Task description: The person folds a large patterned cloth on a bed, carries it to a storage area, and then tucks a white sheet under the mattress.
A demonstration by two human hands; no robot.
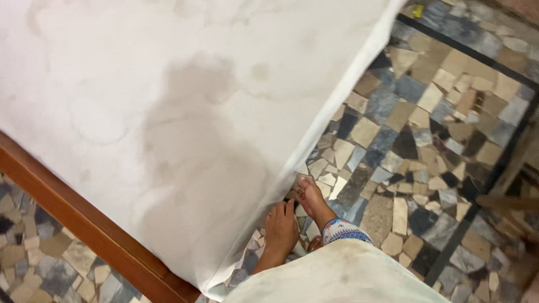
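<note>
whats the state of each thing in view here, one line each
large white stained mattress: lies flat on the frame, its surface bare, blotchy brown stains across the middle, edge overhanging the floor
brown wooden bed frame rail: runs along the mattress's lower left edge, uncovered
multicoloured broken-tile mosaic floor: bare and dry-looking
person's bare feet: standing on the floor against the mattress edge
hands: not in view

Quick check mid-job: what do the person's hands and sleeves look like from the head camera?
No hands, arms or sleeves are in view. Of the person, only two bare feet, a trouser cuff patterned in blue, white and red, and an off-white garment show.
</note>
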